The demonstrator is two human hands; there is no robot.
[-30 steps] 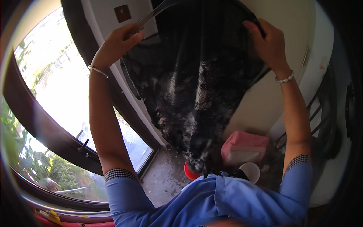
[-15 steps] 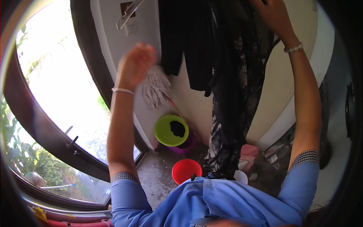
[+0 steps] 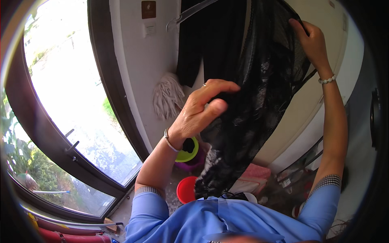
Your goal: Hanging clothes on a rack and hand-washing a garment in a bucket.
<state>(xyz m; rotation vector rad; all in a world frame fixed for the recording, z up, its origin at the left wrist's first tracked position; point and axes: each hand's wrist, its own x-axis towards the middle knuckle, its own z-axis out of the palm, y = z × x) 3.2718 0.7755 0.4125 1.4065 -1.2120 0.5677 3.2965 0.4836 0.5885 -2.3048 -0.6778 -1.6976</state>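
A long, sheer black garment with a pale pattern (image 3: 263,93) hangs in front of me, its lower end near the floor. My right hand (image 3: 313,42) is closed on its upper right edge, holding the thin fabric out to the side. My left hand (image 3: 202,107) is at the garment's left side, thumb and forefinger apart with nothing between them. Whether its fingertips touch the cloth, I cannot tell. Above it a clear hanger (image 3: 190,15) slants across plain black trousers (image 3: 214,44), which hang behind the garment.
A mop head (image 3: 167,97) hangs by the wall. Below stand a green basin (image 3: 189,156) with something black in it, a purple container (image 3: 194,164) and a red basin (image 3: 186,189). A pink-topped bundle (image 3: 256,172) lies right. A dark-framed glass door (image 3: 107,81) is left.
My left hand has swung right and down to the garment. The right hand has come lower, still with the fabric, and the garment's lower part has shifted left.
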